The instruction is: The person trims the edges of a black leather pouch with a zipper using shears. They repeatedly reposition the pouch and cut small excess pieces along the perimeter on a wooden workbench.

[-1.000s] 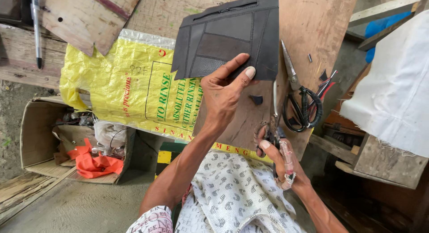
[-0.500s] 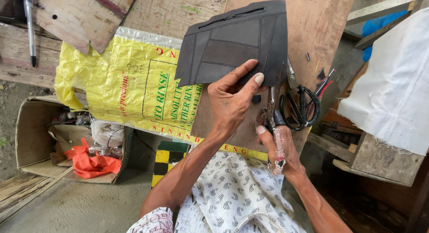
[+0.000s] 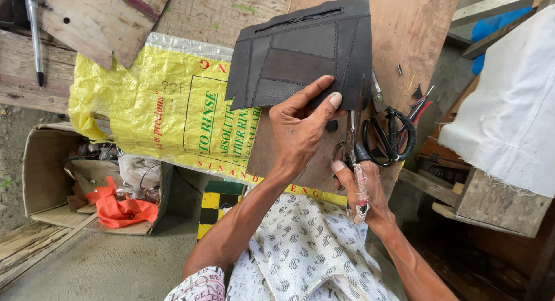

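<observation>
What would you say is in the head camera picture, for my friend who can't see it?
A person's left hand presses a black stitched leather panel flat on a wooden board, while the right hand holds scissors at its edge. Black-handled shears lie alongside, and a yellow woven sack sits left.

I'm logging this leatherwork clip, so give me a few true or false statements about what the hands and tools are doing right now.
1. The left hand presses on a black stitched leather panel. True.
2. The right hand is empty. False: it grips a small pair of scissors with a wrapped handle.
3. A pair of black-handled scissors lies on the wooden board, right of the panel. True.
4. The yellow woven sack lies on top of the leather panel. False: it lies to the left, partly under the board.
5. A pen lies at the far left. True.
</observation>
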